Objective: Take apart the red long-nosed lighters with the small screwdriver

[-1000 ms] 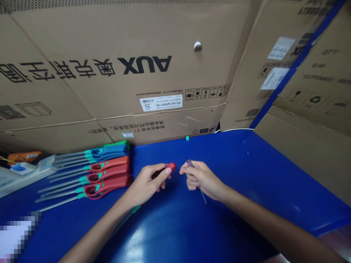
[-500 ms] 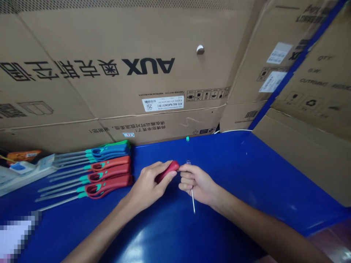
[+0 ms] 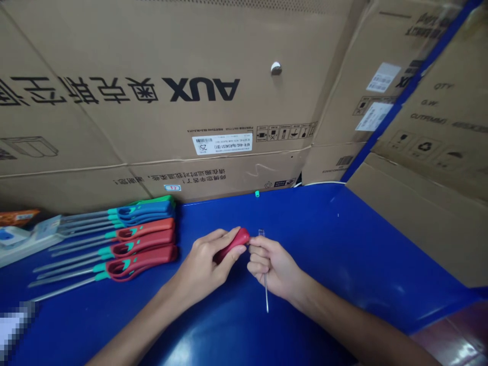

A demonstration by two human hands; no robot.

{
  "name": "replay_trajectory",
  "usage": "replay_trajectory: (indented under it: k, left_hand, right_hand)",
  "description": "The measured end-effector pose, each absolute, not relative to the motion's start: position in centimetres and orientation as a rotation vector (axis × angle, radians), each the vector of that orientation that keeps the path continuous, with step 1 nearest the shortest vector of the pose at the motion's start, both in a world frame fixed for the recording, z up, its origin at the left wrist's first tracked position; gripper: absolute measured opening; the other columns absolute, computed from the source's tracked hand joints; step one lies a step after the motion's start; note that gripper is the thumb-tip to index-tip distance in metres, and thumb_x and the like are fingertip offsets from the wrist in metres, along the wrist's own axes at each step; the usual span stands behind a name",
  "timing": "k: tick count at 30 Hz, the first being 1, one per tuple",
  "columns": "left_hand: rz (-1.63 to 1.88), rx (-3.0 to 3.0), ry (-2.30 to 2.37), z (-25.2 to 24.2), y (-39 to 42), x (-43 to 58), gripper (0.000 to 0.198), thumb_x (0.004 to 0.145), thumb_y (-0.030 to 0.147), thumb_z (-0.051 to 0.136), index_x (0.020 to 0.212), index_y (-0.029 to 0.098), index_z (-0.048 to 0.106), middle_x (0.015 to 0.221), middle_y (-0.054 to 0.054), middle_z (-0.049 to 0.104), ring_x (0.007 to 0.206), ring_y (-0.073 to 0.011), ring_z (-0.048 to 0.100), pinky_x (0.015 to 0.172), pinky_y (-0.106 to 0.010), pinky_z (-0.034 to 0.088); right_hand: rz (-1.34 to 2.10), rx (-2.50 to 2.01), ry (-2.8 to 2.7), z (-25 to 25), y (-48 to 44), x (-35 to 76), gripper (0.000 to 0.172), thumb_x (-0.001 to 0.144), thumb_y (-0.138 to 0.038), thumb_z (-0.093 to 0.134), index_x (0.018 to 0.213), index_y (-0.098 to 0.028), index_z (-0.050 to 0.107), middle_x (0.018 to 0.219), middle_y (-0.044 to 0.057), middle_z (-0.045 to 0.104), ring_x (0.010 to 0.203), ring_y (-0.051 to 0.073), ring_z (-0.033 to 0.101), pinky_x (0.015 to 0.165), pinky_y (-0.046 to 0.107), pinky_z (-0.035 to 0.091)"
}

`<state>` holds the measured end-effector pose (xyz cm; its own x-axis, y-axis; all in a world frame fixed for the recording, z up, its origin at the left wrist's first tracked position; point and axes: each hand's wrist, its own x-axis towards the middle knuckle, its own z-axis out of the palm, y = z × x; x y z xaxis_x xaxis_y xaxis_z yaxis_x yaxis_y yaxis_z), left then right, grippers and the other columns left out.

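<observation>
As the left hand [image 3: 206,260] wraps a red handle [image 3: 237,239], the right hand [image 3: 273,262] pinches a rod [image 3: 266,296]; both palm-down.

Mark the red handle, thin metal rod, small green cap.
red handle [image 3: 239,237], head view, exposed rounded end.
thin metal rod [image 3: 266,292], head view, bare lower shaft.
small green cap [image 3: 257,193], head view, its middle.

The left hand [image 3: 208,262] grips a red handle [image 3: 234,241]; the right hand [image 3: 274,264] holds a thin metal rod [image 3: 266,292] over the blue worktop [image 3: 343,244].
</observation>
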<state>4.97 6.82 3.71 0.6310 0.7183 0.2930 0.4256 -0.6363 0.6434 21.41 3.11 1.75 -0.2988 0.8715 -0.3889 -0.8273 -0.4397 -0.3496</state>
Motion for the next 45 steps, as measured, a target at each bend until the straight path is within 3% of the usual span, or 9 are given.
replay_trajectory:
  k: [6, 10, 16, 20, 25, 31, 34, 38, 45]
  left_hand:
    - [0.724, 2.279, 0.941, 3.8, 6.8, 5.2, 0.031, 0.096, 0.036, 0.048, 0.112, 0.017, 0.066, 0.09, -0.006, 0.066, 0.077, -0.017, 0.06, 0.073, -0.03, 0.047]
    - [0.71, 2.227, 0.976, 3.7, 6.9, 5.2, 0.033, 0.095, 0.039, 0.049, 0.114, 0.017, 0.066, 0.09, -0.005, 0.066, 0.078, -0.0175, 0.06, 0.073, -0.03, 0.046]
    - [0.662, 2.139, 0.952, 3.9, 7.1, 5.1, 0.031, 0.094, 0.039, 0.051, 0.112, 0.02, 0.068, 0.085, -0.002, 0.067, 0.075, -0.0164, 0.059, 0.068, -0.027, 0.044]
    - [0.618, 2.056, 0.941, 4.4, 7.1, 5.2, 0.032, 0.094, 0.04, 0.05, 0.109, 0.019, 0.069, 0.075, 0.0, 0.064, 0.067, -0.0145, 0.056, 0.062, -0.024, 0.043]
    - [0.5, 1.904, 0.902, 5.1, 7.1, 5.1, 0.035, 0.093, 0.043, 0.049, 0.09, 0.016, 0.071, 0.064, 0.002, 0.058, 0.056, -0.0116, 0.053, 0.054, -0.022, 0.043]
    - [0.459, 1.968, 0.897, 5.0, 7.2, 5.1, 0.035, 0.094, 0.043, 0.048, 0.1, 0.017, 0.071, 0.078, -0.002, 0.066, 0.063, -0.0132, 0.057, 0.058, -0.023, 0.046]
    - [0.479, 2.013, 0.903, 4.8, 7.2, 5.1, 0.034, 0.094, 0.043, 0.048, 0.102, 0.019, 0.071, 0.087, -0.003, 0.069, 0.07, -0.0152, 0.059, 0.063, -0.025, 0.046]
    - [0.526, 2.076, 0.943, 4.7, 7.0, 5.0, 0.033, 0.095, 0.041, 0.047, 0.106, 0.02, 0.07, 0.081, -0.002, 0.068, 0.067, -0.0154, 0.057, 0.062, -0.026, 0.044]
    - [0.602, 2.201, 1.034, 4.6, 6.2, 5.9, 0.031, 0.097, 0.037, 0.044, 0.096, 0.018, 0.068, 0.075, -0.002, 0.063, 0.068, -0.0166, 0.055, 0.065, -0.028, 0.04]
  right_hand:
    - [1.73, -0.74, -0.238, 2.0, 3.0, 20.9, 0.031, 0.059, -0.017, 0.079, 0.058, -0.017, 0.048, 0.038, -0.015, 0.025, 0.036, 0.0, 0.011, 0.034, 0.014, 0.018]
    - [1.572, -0.857, -0.485, 1.6, 3.0, 20.6, 0.026, 0.066, -0.029, 0.077, 0.069, -0.018, 0.054, 0.04, -0.016, 0.025, 0.036, 0.001, 0.014, 0.036, 0.017, 0.019]
    - [0.748, -1.18, -1.177, 0.5, 2.8, 21.2, 0.007, 0.076, -0.025, 0.064, 0.074, -0.018, 0.063, 0.046, -0.01, 0.034, 0.041, 0.005, 0.03, 0.043, 0.022, 0.027]
    - [0.782, -1.197, -1.276, 0.4, 2.8, 21.8, 0.011, 0.081, -0.027, 0.061, 0.076, -0.017, 0.063, 0.047, -0.01, 0.031, 0.041, 0.006, 0.028, 0.04, 0.021, 0.025]
    - [0.68, -1.188, -1.393, 0.4, 3.2, 22.8, 0.014, 0.079, -0.029, 0.068, 0.073, -0.018, 0.062, 0.046, -0.01, 0.034, 0.042, 0.006, 0.029, 0.041, 0.02, 0.027]
    - [0.467, -1.154, -1.683, 1.2, 3.4, 24.7, 0.007, 0.081, -0.025, 0.068, 0.075, -0.022, 0.07, 0.058, -0.002, 0.059, 0.049, 0.009, 0.045, 0.053, 0.023, 0.038]
    - [0.47, -1.154, -1.785, 1.6, 3.0, 24.8, 0.012, 0.083, -0.022, 0.064, 0.077, -0.026, 0.073, 0.059, -0.001, 0.06, 0.051, 0.011, 0.047, 0.059, 0.025, 0.039]
    - [0.53, -1.233, -1.552, 1.8, 2.5, 23.4, 0.009, 0.079, -0.023, 0.064, 0.076, -0.025, 0.073, 0.05, -0.004, 0.052, 0.045, 0.01, 0.04, 0.051, 0.025, 0.036]
    - [1.318, -1.188, -0.809, 2.6, 2.7, 21.6, 0.019, 0.067, -0.032, 0.072, 0.067, -0.017, 0.061, 0.044, -0.011, 0.03, 0.039, 0.004, 0.02, 0.039, 0.022, 0.017]
